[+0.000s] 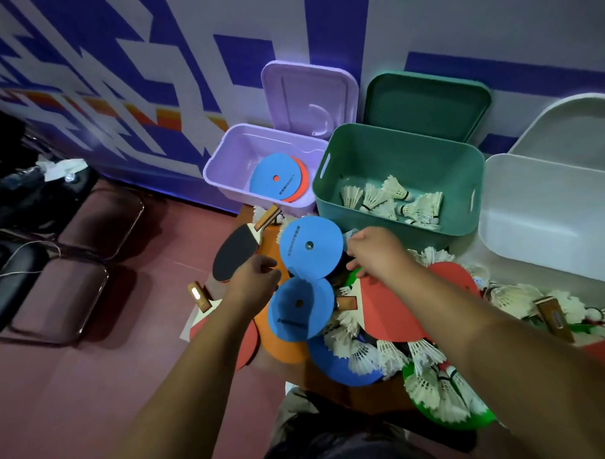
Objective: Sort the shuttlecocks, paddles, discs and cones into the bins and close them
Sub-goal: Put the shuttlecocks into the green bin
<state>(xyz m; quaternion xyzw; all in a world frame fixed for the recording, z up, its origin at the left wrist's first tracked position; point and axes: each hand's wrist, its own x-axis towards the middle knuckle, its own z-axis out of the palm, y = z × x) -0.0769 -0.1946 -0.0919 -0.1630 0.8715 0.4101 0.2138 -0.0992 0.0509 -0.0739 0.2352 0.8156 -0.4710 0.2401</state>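
Trouble, as I judge it, starts with the bins. The white bin, green bin and purple bin stand touching in a row, so a loosely tossed disc could land among the shuttlecocks in the green one instead of on the blue-over-orange pair in the purple one. The purple lid and its neighbours lean on the wall behind their bins, and a knock to a rim might tip one down.

The pile on the floor is tangled. The red paddle, the discs and the loose shuttlecocks overlap, so dragging one thing out would likely scatter or crush feathers.

The left hand has curled fingers at one edge of the upper blue disc. The right hand is down at the other edge. I cannot tell whether either hand actually grips it; if neither does, it may drop back. A lower blue disc lies just beneath it.

The black paddle lies between the pile and the purple bin, in the way. Chairs stand well apart on the left.
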